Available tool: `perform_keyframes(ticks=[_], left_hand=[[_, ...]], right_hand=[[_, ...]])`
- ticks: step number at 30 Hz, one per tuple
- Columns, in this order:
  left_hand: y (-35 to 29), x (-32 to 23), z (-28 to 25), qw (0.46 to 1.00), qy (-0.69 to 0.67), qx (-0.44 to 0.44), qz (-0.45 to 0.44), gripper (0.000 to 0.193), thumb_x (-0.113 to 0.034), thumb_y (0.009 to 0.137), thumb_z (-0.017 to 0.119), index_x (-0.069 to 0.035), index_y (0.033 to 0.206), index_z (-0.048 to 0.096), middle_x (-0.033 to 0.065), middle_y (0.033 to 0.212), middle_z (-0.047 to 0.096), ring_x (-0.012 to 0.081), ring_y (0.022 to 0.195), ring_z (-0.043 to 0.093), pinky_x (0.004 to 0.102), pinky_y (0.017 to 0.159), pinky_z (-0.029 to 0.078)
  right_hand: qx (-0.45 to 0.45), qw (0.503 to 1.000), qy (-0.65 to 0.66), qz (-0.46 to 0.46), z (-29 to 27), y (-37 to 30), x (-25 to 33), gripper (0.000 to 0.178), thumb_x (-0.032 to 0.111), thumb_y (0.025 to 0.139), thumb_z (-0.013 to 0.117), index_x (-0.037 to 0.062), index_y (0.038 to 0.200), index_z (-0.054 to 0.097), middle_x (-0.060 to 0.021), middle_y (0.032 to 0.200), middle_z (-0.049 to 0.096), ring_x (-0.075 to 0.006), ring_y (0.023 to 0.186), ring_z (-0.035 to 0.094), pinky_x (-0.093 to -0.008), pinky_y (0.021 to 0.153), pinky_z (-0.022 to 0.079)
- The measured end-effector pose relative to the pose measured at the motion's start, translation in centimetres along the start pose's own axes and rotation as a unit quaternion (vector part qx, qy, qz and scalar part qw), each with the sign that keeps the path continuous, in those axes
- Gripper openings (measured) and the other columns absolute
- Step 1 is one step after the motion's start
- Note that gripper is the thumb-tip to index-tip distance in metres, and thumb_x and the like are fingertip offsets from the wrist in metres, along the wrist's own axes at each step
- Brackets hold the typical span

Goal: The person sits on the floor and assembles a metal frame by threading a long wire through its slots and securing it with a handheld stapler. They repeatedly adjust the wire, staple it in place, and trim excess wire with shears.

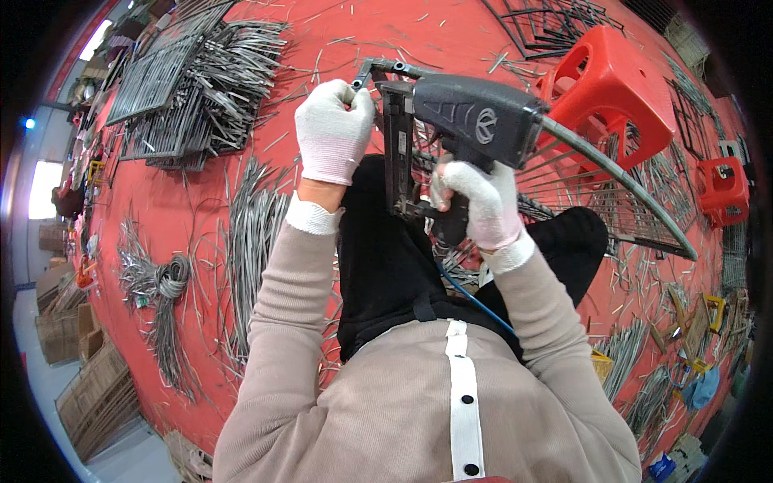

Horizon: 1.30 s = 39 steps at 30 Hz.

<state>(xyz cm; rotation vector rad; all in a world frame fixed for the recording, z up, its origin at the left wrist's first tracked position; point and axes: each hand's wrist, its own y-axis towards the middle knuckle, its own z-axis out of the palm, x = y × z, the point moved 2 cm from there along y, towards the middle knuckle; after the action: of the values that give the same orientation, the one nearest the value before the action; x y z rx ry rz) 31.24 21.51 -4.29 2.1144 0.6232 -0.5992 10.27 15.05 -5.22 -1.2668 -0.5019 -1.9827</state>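
My right hand [487, 201], in a white glove, is wrapped round the handle of a black pneumatic staple gun [475, 113]. The gun's long magazine points toward me, and its nose lies against the far end of a grey frame [415, 71]. My left hand [334, 133], also gloved, is closed at that frame's corner, fingers curled and thumb pressed in. The frame runs off behind the gun to a curved grey rail [628, 179] with thin bars on the right. A blue air hose [475, 299] trails from below the gun across my lap.
Grey slatted panels [165, 68] are stacked at the far left. Bundles of grey strips [256, 249] and a tied coil [171, 278] lie on the red floor [205, 209]. A red plastic stool [628, 88] stands at the right, near dark frames [555, 24].
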Motion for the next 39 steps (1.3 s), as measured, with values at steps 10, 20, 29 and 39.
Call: perform_keyframes(ticks=[10,20,29,39], left_hand=[[0.0,0.0,1.0,0.999,0.020,-0.042,0.025,0.027,-0.013,0.088,0.074,0.002,0.070,0.060,0.0131,0.060,0.056,0.0189,0.051,0.053,0.0349,0.055,0.045],[0.1,-0.6,1.2,0.999,0.020,-0.043,0.006,0.024,-0.008,0.085,0.071,-0.002,0.067,0.057,0.0162,0.066,0.056,0.0347,0.060,0.061,0.0419,0.058,0.048],[0.1,-0.6,1.1,0.999,0.019,-0.046,0.012,0.023,-0.008,0.083,0.070,-0.001,0.066,0.056,0.0164,0.066,0.057,0.0344,0.059,0.060,0.0420,0.058,0.048],[1.4,0.9,2.1,0.997,-0.071,-0.023,-0.013,0.027,-0.017,0.090,0.073,0.001,0.075,0.061,0.0017,0.060,0.052,0.0080,0.058,0.046,0.0287,0.057,0.043]], right_hand=[[0.029,0.991,0.130,0.034,-1.0,3.5,-3.0,0.020,0.009,0.088,0.063,0.0011,0.070,0.059,-0.0083,0.064,0.059,-0.0190,0.053,0.058,-0.0332,0.055,0.048],[0.045,0.986,0.133,0.088,-0.7,3.3,-4.2,0.022,0.022,0.093,0.059,0.0045,0.080,0.057,-0.0038,0.071,0.050,-0.0188,0.064,0.052,-0.0344,0.067,0.042],[0.039,0.984,0.146,0.091,-0.4,3.3,-4.5,0.022,0.022,0.093,0.058,0.0047,0.079,0.057,-0.0036,0.070,0.050,-0.0187,0.063,0.053,-0.0339,0.067,0.042],[-0.022,0.994,-0.073,0.078,-4.1,-3.0,7.5,0.026,0.018,0.093,0.062,0.0037,0.073,0.056,-0.0038,0.063,0.051,-0.0173,0.056,0.051,-0.0332,0.058,0.042]])
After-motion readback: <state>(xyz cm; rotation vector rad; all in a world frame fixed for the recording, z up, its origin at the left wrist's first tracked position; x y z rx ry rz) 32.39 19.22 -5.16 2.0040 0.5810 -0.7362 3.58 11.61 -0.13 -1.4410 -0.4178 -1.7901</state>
